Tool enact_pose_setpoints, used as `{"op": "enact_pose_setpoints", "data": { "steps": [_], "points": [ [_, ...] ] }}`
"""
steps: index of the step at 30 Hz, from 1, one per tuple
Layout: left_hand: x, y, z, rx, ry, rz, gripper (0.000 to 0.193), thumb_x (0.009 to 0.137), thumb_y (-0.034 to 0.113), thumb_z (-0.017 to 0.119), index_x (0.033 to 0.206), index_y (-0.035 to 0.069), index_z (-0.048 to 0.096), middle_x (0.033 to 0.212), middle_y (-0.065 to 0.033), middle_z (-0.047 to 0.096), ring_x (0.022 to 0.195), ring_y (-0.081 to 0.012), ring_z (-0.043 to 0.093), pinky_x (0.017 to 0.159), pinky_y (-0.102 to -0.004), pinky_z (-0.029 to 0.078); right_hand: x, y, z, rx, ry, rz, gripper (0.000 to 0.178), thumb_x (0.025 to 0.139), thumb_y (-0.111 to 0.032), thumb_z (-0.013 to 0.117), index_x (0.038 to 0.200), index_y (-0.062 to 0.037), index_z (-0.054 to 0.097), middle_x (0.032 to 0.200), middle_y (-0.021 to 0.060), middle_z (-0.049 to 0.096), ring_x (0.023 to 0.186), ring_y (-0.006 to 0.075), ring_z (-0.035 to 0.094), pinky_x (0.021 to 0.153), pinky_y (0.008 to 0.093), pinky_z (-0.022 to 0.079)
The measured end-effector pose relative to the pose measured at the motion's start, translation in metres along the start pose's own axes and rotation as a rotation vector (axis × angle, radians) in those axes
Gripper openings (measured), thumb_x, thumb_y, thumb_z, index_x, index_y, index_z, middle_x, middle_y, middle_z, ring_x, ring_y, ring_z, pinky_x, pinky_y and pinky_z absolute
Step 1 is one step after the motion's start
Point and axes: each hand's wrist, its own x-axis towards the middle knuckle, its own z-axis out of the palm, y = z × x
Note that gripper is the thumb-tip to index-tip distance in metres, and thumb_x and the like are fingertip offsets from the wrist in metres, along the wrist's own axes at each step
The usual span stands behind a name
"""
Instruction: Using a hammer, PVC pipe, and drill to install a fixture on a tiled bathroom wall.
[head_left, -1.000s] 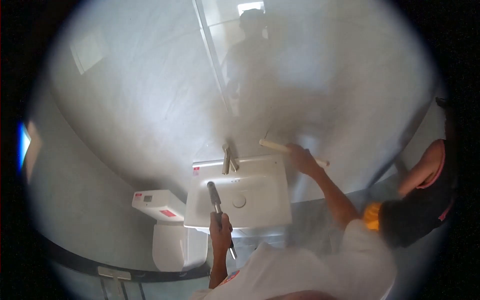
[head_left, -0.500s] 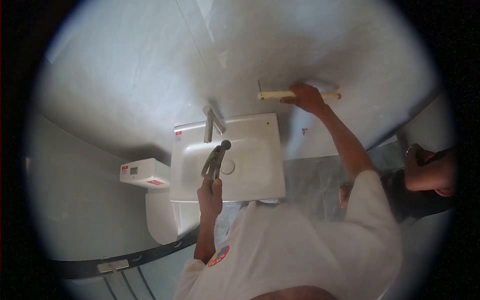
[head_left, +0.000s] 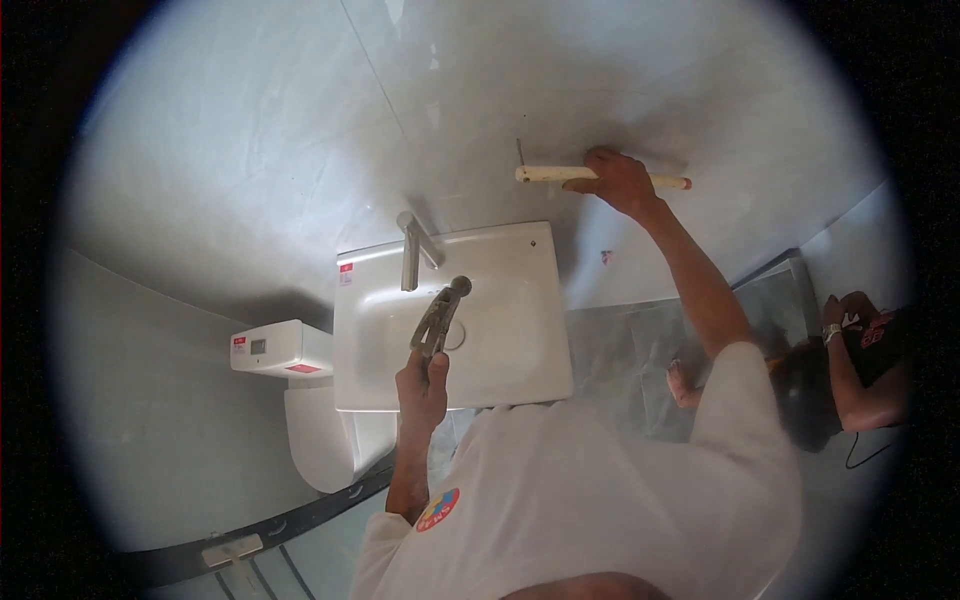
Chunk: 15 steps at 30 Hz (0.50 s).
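My left hand (head_left: 421,388) is closed on a dark metal claw hammer (head_left: 438,318) above the sink (head_left: 510,345). Its round striking face points up toward the wall, and the handle cannot be made out. To the right, my raised right hand (head_left: 622,182) grips a pale wooden stick (head_left: 548,174) around its middle. The stick lies roughly level near the grey wall. A thin metal nail or screw (head_left: 519,152) stands at its left end; whether the two touch is unclear. The stick's right tip looks reddish brown.
A chrome tap (head_left: 411,255) rises at the sink's back left. Left of the sink stands a white toilet (head_left: 318,440) with a boxy tank (head_left: 283,348). Another person's arm (head_left: 850,375) is at the far right. A metal fitting (head_left: 232,549) sits lower left.
The view has shifted slightly. The hammer's round face has swung a little to the right. The other person's arm at the right has changed its pose. Both my grips stay the same.
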Motion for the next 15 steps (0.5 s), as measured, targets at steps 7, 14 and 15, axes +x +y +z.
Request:
{"op": "enact_pose_setpoints", "data": {
  "steps": [7, 14, 15],
  "points": [
    [0.006, 0.009, 0.008, -0.025, -0.020, 0.038, 0.038, 0.097, 0.036, 0.054, 0.102, -0.001, 0.060, 0.058, -0.0022, 0.048, 0.055, -0.0083, 0.041, 0.049, -0.0292, 0.034, 0.001, -0.003, -0.006, 0.022, -0.015, -0.020, 0.048, 0.079, -0.052, 0.067, 0.079, -0.0059, 0.057, 0.081, 0.0093, 0.058, 0.081, 0.0292, 0.061, 0.068, 0.0418, 0.049],
    [0.017, 0.026, 0.009, -0.043, -0.069, 0.034, 0.031, 0.096, 0.031, 0.056, 0.095, 0.000, 0.057, 0.057, -0.0023, 0.046, 0.053, -0.0091, 0.041, 0.048, -0.0294, 0.035, -0.001, 0.004, -0.002, -0.053, -0.031, -0.008, 0.057, 0.082, -0.062, 0.059, 0.080, -0.0051, 0.061, 0.079, 0.0110, 0.062, 0.077, 0.0298, 0.064, 0.066, 0.0422, 0.052],
    [0.021, 0.030, 0.006, -0.039, -0.073, 0.034, 0.031, 0.096, 0.031, 0.056, 0.095, 0.000, 0.057, 0.057, -0.0023, 0.046, 0.053, -0.0091, 0.041, 0.048, -0.0294, 0.035, 0.000, 0.001, -0.003, -0.074, -0.053, 0.000, 0.057, 0.082, -0.062, 0.059, 0.081, -0.0050, 0.061, 0.079, 0.0110, 0.062, 0.077, 0.0298, 0.064, 0.066, 0.0424, 0.052]
  ]
}}
